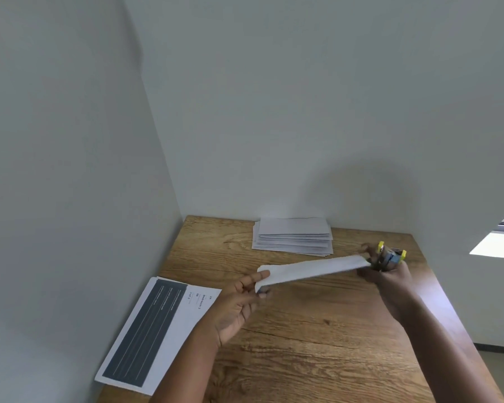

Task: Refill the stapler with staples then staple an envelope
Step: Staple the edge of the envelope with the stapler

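Observation:
A white envelope [312, 270] is held above the wooden table [317, 330], stretched between both hands. My left hand [239, 303] pinches its left end between thumb and fingers. My right hand [390, 282] grips a small stapler [390, 255] with yellow and blue parts, whose jaws sit over the envelope's right end. The stapler's lower half is hidden by my fingers.
A stack of white envelopes [293, 237] lies at the back of the table against the wall. A printed sheet with a dark panel [154, 330] lies at the left edge. Walls close in on the left and behind; the table's right edge drops off to the floor.

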